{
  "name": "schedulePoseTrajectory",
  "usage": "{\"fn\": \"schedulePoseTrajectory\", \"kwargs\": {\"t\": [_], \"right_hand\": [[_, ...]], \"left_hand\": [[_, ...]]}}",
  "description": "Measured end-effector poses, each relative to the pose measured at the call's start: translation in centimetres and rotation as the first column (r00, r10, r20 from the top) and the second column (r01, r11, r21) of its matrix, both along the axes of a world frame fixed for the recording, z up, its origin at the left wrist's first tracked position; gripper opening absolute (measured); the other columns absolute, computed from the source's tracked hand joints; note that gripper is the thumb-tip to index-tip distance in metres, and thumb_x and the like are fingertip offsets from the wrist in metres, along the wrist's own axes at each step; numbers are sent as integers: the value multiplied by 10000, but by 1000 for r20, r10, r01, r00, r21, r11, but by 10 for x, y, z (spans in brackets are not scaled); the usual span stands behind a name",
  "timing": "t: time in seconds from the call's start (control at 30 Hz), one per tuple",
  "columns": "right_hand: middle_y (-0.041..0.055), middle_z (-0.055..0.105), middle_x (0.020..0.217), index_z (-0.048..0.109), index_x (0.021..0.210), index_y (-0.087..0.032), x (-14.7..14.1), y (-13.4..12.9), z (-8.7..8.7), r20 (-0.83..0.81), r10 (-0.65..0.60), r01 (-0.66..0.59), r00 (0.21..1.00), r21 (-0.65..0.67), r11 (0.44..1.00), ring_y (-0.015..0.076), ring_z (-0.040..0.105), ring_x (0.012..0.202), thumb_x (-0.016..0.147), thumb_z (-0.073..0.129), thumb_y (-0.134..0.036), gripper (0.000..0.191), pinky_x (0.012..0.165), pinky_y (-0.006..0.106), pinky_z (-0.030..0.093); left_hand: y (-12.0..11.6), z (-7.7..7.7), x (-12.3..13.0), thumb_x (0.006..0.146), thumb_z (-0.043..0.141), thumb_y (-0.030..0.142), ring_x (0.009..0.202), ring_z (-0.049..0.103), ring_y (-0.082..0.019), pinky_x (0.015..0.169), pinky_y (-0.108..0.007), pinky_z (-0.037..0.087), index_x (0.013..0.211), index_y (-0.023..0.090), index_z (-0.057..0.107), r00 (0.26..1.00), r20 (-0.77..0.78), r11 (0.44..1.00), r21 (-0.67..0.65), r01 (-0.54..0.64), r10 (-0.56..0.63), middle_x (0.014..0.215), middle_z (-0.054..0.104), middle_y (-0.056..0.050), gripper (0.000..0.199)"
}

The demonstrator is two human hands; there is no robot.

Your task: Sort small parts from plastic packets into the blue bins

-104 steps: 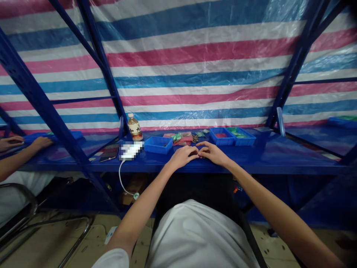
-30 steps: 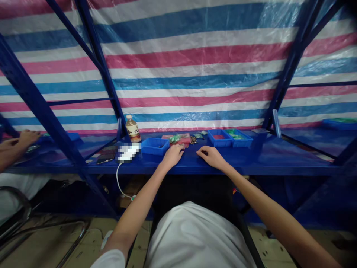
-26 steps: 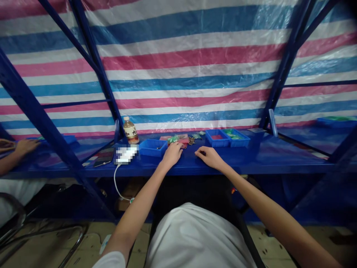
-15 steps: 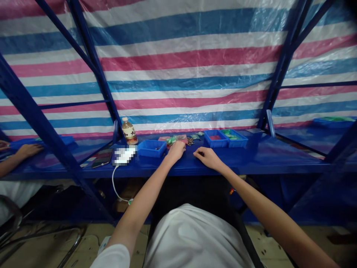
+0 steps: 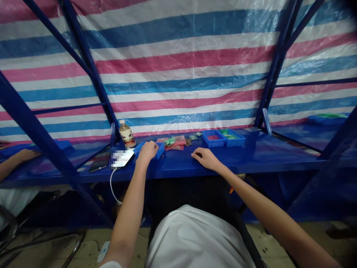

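The blue plastic tray (image 5: 160, 152) sits back from the front edge of the bench (image 5: 256, 158), probably for easy reach. My left hand (image 5: 149, 150) curls over it; my right hand (image 5: 206, 159) rests, fingers bent, nearer that edge. I can't tell whether either pinches anything. Pink plastic packets (image 5: 180, 143) lie beside the tray.

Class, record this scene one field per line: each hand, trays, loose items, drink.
Left hand: over the leftmost near tray; grip hidden
Right hand: near the blue table's front edge, fingers curled; grip unclear
Other near trays: two side by side, the right one holding green packets
Loose items: red packets, small brassy pieces
Drink: upright bottle
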State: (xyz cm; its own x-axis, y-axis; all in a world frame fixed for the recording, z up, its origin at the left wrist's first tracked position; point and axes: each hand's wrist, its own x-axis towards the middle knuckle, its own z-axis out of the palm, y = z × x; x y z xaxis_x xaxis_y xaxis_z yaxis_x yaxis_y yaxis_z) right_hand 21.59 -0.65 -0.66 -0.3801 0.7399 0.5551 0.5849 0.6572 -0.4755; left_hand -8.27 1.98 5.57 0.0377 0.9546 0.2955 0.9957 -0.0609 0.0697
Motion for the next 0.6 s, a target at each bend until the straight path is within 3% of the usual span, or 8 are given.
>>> {"fn": "schedulePoseTrajectory", "kwargs": {"t": [0.13,0.3,0.37,0.5,0.6], "right_hand": [[53,668,810,672,799,-182,0,-1,1,15,0,0,1000,13,1000,170,597,723,923,515,-334,251,681,280,417],[55,668,803,672,804,-185,-1,-2,3,29,-6,5,1000,19,1000,175,598,722,923,513,-329,245,686,286,423],[57,667,807,671,804,-184,-1,-2,3,29,-5,4,1000,17,1000,177,598,724,923,513,-330,246,686,289,425],[64,666,821,669,806,-184,-1,-2,2,28,4,-4,1000,12,1000,181,601,737,924,511,-341,251,699,292,432],[66,664,825,668,810,-183,-1,-1,2,29,10,-11,1000,24,1000,182,602,743,925,510,-339,250,705,293,434]], "left_hand": [[-3,-1,9,924,422,340,898,669,-259,768,-301,459,809,191,702,996,-4,996,-3,86,-86,887,725,-125,338],[-9,1,24,896,498,298,852,668,-256,741,-295,460,817,185,701,986,7,986,-27,167,-167,860,718,-114,246],[-11,1,29,891,517,277,872,663,-259,754,-300,463,907,185,705,985,21,985,-12,171,-170,894,713,-115,209],[-17,2,35,856,604,266,996,617,-266,850,-334,462,1246,238,591,974,51,972,98,213,-219,1069,674,-103,391],[-22,0,39,783,710,286,1185,490,-319,956,-430,420,1100,271,670,959,-61,950,136,282,-276,1277,565,-106,321]]}}
